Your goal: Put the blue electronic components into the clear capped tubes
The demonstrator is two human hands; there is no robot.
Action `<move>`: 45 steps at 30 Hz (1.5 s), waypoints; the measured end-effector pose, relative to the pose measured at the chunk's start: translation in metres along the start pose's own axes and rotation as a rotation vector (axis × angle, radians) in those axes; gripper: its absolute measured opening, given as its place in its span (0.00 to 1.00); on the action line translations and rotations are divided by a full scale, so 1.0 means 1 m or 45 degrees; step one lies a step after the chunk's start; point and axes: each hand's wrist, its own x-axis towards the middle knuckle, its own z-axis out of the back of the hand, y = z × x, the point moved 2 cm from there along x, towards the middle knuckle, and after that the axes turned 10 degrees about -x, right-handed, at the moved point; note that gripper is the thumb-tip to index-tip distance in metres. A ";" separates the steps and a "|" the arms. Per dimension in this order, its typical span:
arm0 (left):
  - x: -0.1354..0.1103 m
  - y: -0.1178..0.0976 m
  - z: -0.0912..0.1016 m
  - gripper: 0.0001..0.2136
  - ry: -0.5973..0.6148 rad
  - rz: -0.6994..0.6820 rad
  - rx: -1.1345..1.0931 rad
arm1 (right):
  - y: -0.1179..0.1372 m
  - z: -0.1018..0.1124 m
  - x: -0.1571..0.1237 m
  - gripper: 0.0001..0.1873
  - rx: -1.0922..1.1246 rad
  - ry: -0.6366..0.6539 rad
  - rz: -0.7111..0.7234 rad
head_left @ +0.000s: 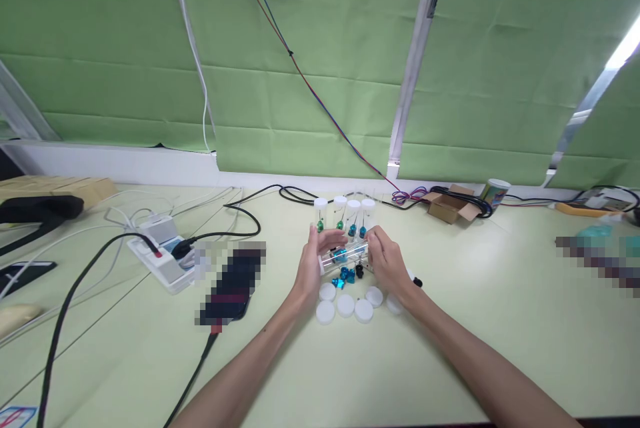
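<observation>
Behind the table, green blinds (330, 28) are hanging across the full width. 1x pale table (475, 321) is filling the foreground. 1x white power strip (169, 273) is lying left of centre, cables running off it. 1x dark device (235, 285) is lying just right of the strip, mostly blurred, one cable reaching its near end. 1x open cardboard box (447, 207) is sitting at the back, right of centre.

Hands, 2x: left hand (311, 261) is grasping the white left end of the clear tube (357, 253); right hand (386, 260) is gripping its right end, fingers curled. Tube is lying near-horizontal between them, mid-table. A blue item is showing at it; can't tell if inside or behind.

1x printed can (495, 193) is standing beside the box. 4x capped tubes (340, 203) are standing upright in a row behind the hands, white caps up: 2 showing green contents, 2 blue. 6x loose white discs (345, 305) are lying flat nearest the person. At least 3 blue pieces (343, 273) are clustering below the held tube, overlapping, exact count unclear. 1x black piece (359, 271) is resting just right of them.
</observation>
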 end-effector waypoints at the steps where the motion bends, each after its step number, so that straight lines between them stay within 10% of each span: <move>1: -0.001 0.000 -0.001 0.32 0.010 -0.011 0.012 | 0.000 0.001 0.000 0.15 0.029 -0.006 0.000; 24: -0.002 -0.004 0.005 0.17 0.306 -0.557 1.104 | -0.012 0.024 0.018 0.20 -0.030 -0.068 -0.017; 29: 0.001 -0.014 0.016 0.17 0.089 -0.694 1.131 | -0.025 0.038 0.026 0.21 -0.125 -0.191 -0.072; 45: -0.002 -0.007 0.007 0.18 0.028 -0.584 1.213 | -0.025 0.018 0.015 0.09 -0.875 0.519 0.241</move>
